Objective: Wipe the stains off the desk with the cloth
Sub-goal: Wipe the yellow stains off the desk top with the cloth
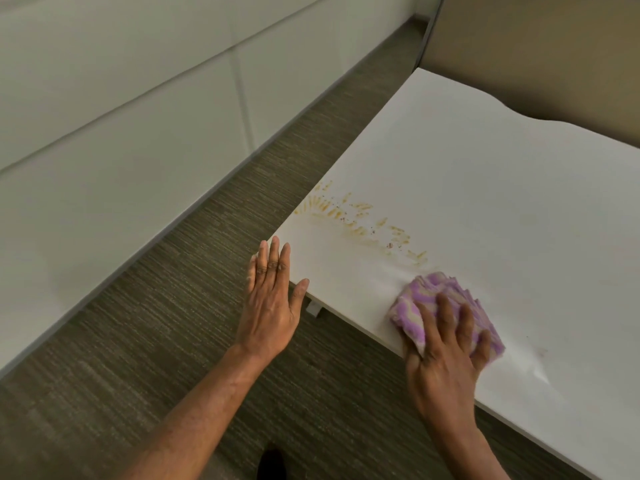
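A white desk point(485, 188) fills the right half of the view. Yellowish-orange smeared stains point(360, 220) with small dark specks run diagonally near its left corner. A crumpled purple and cream cloth point(426, 299) lies on the desk near the front edge, just below the lower end of the stains. My right hand point(446, 351) presses down on the cloth with its fingers spread over it. My left hand point(272, 299) rests flat and open at the desk's left corner, fingertips on the edge, holding nothing.
Grey-brown carpet point(180, 323) lies left of and below the desk. A white panelled wall point(104, 116) runs along the far left. A beige partition point(536, 46) stands behind the desk. A dark shoe tip point(272, 462) shows at the bottom.
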The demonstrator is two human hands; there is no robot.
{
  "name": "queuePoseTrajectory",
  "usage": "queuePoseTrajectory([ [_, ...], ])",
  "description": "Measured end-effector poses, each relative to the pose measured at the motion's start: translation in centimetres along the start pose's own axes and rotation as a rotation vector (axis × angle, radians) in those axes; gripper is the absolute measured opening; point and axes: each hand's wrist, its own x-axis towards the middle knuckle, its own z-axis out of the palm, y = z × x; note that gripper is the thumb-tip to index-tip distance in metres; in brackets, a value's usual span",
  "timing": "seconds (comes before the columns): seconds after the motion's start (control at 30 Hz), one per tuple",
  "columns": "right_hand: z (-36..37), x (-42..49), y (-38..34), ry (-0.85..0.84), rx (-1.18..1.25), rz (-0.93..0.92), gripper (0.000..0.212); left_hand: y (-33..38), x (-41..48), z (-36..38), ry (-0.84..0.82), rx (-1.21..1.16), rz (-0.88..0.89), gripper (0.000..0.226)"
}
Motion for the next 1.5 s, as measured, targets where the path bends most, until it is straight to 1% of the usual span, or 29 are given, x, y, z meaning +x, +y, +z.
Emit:
queuePoseTrajectory([
  [0.13,-0.6,0.7,0.7,0.016,0.015,0.155,0.061,0.2,0.7,0.0,-0.018,0.012,0.003,0.074],
  [0.23,-0.7,1.3,1.1,0.015,0.071,0.273,0.064,0.0,1.3,0.0,-0.034,0.02,0.004,0.075],
  [0.37,-0.5,2.6,0.8,0.05,0.117,0.353,0.063,-0.1,1.8,0.1,-0.046,0.029,-0.001,0.076],
  [0.5,-0.5,5.4,1.0,0.034,0.127,0.416,0.063,0.1,1.9,0.1,-0.048,0.018,-0.003,0.076],
  [0.57,-0.6,6.9,1.0,0.035,0.12,0.41,0.063,0.2,1.9,0.1,-0.049,-0.009,-0.007,0.075],
  [0.67,-0.8,8.5,0.5,0.02,0.112,0.371,0.069,0.2,1.7,0.1,-0.047,-0.033,-0.013,0.074],
  [0.77,-0.7,9.6,-0.2,0.016,0.124,0.321,0.064,0.2,1.7,0.1,-0.037,-0.045,-0.015,0.074],
  [0.87,-0.5,10.5,-1.3,0.025,0.082,0.221,0.056,0.3,1.8,0.2,-0.028,-0.05,-0.019,0.075],
  [1.0,-0.1,10.8,-3.3,-0.006,0.085,0.066,0.064,0.4,1.8,0.2,-0.023,-0.055,-0.02,0.076],
  [1.23,0.3,6.9,-4.9,-0.04,0.015,-0.175,0.065,0.9,1.8,-0.1,-0.014,-0.052,-0.026,0.077],
  [1.37,0.4,4.0,-2.6,-0.007,-0.01,-0.13,0.061,1.0,1.8,-0.1,-0.017,-0.05,-0.034,0.077],
  [1.5,-0.3,2.3,1.3,0.061,-0.016,0.044,0.071,0.9,1.8,0.0,-0.011,-0.052,-0.03,0.077],
])
